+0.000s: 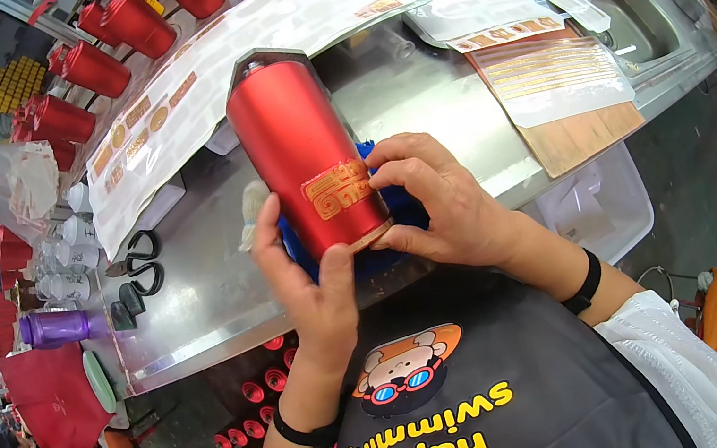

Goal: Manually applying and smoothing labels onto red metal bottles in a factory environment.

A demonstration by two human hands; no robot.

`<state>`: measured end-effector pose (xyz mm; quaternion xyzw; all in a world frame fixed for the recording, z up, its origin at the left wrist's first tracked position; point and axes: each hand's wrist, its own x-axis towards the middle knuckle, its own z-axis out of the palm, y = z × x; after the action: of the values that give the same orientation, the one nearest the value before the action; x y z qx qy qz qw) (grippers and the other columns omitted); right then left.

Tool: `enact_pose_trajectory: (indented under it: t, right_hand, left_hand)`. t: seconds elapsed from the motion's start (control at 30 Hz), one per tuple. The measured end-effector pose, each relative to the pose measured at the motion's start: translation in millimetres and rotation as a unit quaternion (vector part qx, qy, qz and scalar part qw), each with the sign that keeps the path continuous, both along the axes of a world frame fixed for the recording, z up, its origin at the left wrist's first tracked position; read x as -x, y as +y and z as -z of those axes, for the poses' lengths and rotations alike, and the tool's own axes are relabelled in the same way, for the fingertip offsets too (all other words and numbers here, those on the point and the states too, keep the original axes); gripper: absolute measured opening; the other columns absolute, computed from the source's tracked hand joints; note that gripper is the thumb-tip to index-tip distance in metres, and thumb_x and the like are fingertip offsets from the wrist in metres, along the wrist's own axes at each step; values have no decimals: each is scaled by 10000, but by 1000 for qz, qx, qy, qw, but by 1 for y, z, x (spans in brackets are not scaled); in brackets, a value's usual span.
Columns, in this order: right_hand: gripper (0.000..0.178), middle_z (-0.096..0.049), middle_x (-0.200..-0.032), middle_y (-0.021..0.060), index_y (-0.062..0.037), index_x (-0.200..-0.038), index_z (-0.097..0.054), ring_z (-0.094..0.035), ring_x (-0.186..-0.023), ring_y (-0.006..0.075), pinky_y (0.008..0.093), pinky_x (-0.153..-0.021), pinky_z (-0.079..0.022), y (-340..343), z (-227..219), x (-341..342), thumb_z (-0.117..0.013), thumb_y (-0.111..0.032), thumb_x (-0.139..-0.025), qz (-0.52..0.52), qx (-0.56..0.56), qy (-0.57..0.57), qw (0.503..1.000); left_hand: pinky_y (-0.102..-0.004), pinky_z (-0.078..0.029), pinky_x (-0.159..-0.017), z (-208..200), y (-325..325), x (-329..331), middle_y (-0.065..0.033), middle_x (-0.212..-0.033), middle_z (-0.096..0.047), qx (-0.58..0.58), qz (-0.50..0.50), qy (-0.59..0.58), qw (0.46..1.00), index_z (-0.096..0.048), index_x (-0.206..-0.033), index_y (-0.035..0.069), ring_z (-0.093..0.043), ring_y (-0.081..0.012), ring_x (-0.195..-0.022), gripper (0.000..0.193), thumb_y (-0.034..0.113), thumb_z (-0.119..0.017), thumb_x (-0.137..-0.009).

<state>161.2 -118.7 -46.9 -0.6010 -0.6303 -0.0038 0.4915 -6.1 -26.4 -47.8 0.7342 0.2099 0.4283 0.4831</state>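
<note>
A shiny red metal cylinder (pixel 287 131) lies tilted between my hands, its near end toward me. Around that end runs a gold patterned decal (pixel 336 190). My left hand (pixel 305 276) grips the near left side, thumb at the lower edge. On the other side, my right hand (pixel 442 199) has its fingertips against the decal's right edge and its thumb at the rim. Behind the cylinder's far end shows a dark grey angular piece (pixel 260 55). Blue cloth (pixel 408 207) lies beneath, partly hidden.
Long white decal sheets (pixel 225 65) cover the back of the steel table (pixel 199 300). Black-handled scissors (pixel 134 259) and a purple jar (pixel 58 326) are at the left. More decal sheets (pixel 553 74) rest on a wooden board (pixel 583 136) beside a sink (pixel 628 13). Red cylinders (pixel 136 23) line the back.
</note>
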Motion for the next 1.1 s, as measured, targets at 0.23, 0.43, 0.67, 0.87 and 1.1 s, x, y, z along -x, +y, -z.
enact_pose_trajectory:
  t: [0.23,0.43,0.67,0.87,1.1]
  right_hand:
    - [537,-530,-1217,144,-71,-1116,-525,-508,-1150,362,456,-948,-410,0,1,-1,-826,-229,-700,-15,4,11,1000]
    - [544,-529,-1223,153,-66,-1116,-525,-509,-1150,368,456,-952,-411,0,3,-2,-830,-228,-695,-15,13,13,1000]
    - [548,-530,-1218,159,-66,-1115,-527,-512,-1147,372,458,-954,-413,1,4,-4,-831,-230,-690,-19,6,17,1000]
    - [539,-531,-1215,159,-67,-1101,-527,-515,-1144,368,450,-940,-412,1,2,-2,-831,-236,-689,-13,6,16,1000]
    - [539,-532,-1212,159,-68,-1104,-530,-516,-1142,366,449,-939,-410,1,2,-3,-831,-228,-687,-15,8,16,1000]
  left_hand:
    - [-489,-299,-1053,13,-3,39,-150,-1117,-604,-311,-31,76,947,-503,-1119,16,-524,-304,-1065,293,158,-646,-906]
    - [-419,-300,-1029,1,0,10,-172,-1206,-480,-167,-46,39,984,-466,-1193,0,-442,-291,-1134,382,191,-646,-916]
    - [-385,-286,-1037,2,-1,0,-148,-1190,-407,-112,-39,42,992,-440,-1223,-15,-410,-271,-1157,429,217,-646,-926]
    - [-383,-289,-1040,0,-3,1,-140,-1178,-408,-118,-49,60,990,-435,-1233,-19,-407,-263,-1164,442,217,-646,-926]
    - [-379,-305,-1037,4,-4,10,-141,-1206,-419,-87,-23,3,996,-434,-1216,-24,-425,-254,-1147,388,168,-621,-934]
